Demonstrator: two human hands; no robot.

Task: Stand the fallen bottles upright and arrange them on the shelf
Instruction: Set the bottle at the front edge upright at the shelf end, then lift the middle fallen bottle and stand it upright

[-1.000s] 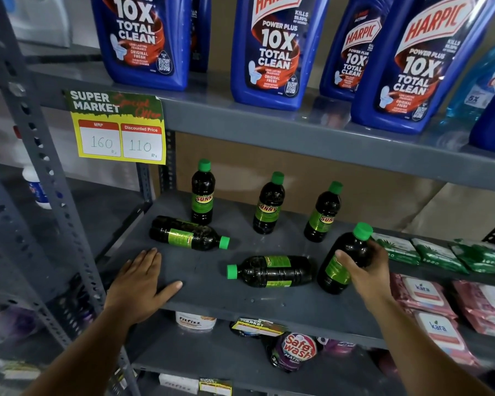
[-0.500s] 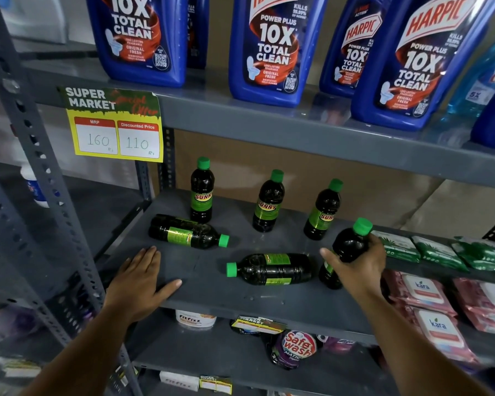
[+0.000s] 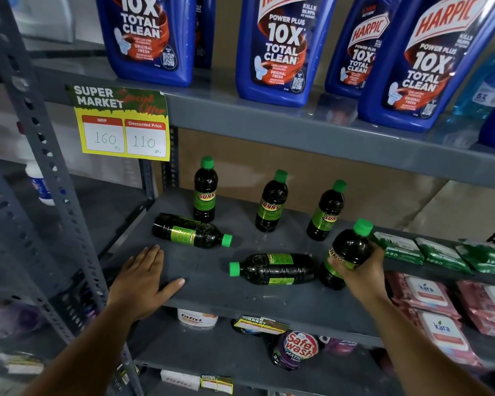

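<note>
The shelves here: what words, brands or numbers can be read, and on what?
"HARPIC POWER PLUS 10X TOTAL CLEAN": blue bottles, top shelf.
"SUPER MARKET", "MRP 160", "Discounted Price 110": yellow price tag.
"SUNNY": dark green-capped bottles.
"kara": pink packs.
"Safe wash": purple pouch, lower shelf.
"fitfizz": white tub.
The bottles' fine print, the lying bottles' labels and the green packs: too small or blurred.

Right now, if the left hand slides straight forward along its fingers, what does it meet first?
Probably the fallen bottle lying just beyond the left hand, near its base end. Depth is unclear, so the fingers might pass just left of it.
</note>
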